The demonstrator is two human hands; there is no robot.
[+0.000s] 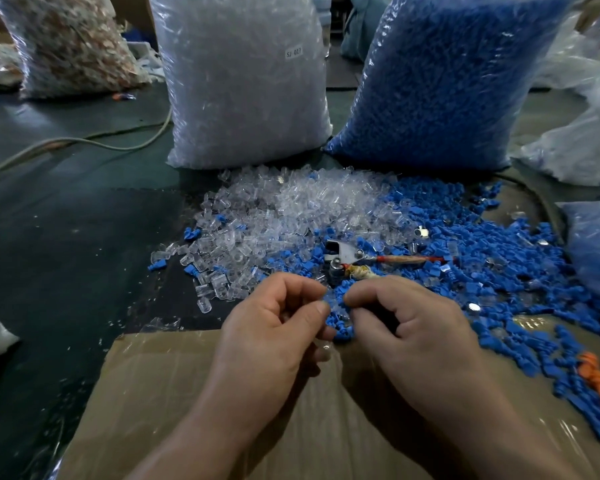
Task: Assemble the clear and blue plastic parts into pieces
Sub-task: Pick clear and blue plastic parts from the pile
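The left hand (274, 327) and the right hand (413, 327) meet fingertip to fingertip, each with thumb and forefinger curled in a narrow pinch on one small part (329, 298) — bluish where it shows, the rest hidden by the fingers. Directly under the pinch lies a blue clump (340, 329) of loose pieces at the far edge of a taped cardboard sheet (187, 393), over which both wrists hang. Just beyond the grip lies a metal tool (347, 252) with a red handle. Beyond and left of the grip spreads the heap of clear parts (284, 216); beyond and right, the heap of blue parts (492, 258). Farther off stand a clear-parts bag (243, 81) and a blue-parts bag (440, 81), side by side.
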